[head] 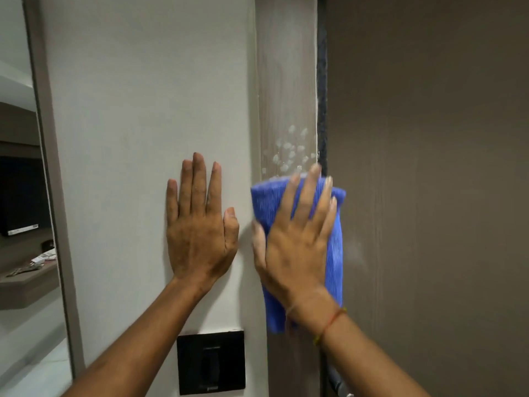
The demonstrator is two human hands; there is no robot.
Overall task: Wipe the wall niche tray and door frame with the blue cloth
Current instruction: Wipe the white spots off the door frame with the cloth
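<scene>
Here we see the blue cloth [333, 247] pressed flat against the door frame [286, 81], a pale wood-grain strip running from the top of the frame down through its centre-right. Our right hand [294, 242] lies spread over the cloth with its fingers extended, so the grip is open and flat, pinning the cloth to the frame rather than clenching it; the cloth shows above the fingertips, along the hand's right side and below the wrist. Just above the cloth, white foamy droplets [289, 150] speckle the frame. A thin red thread bracelet [332, 320] circles the right wrist. Our left hand [200, 224] rests palm-down on the white wall [143, 110] just left of the frame, fingers straight and holding nothing. Below it, at lower centre, sits a black switch plate [211, 362]. A dark seal strip [322, 81] edges the frame's right side, beside the brown door [429, 167]. At far left, a mirror [17, 196] reflects a shelf.
</scene>
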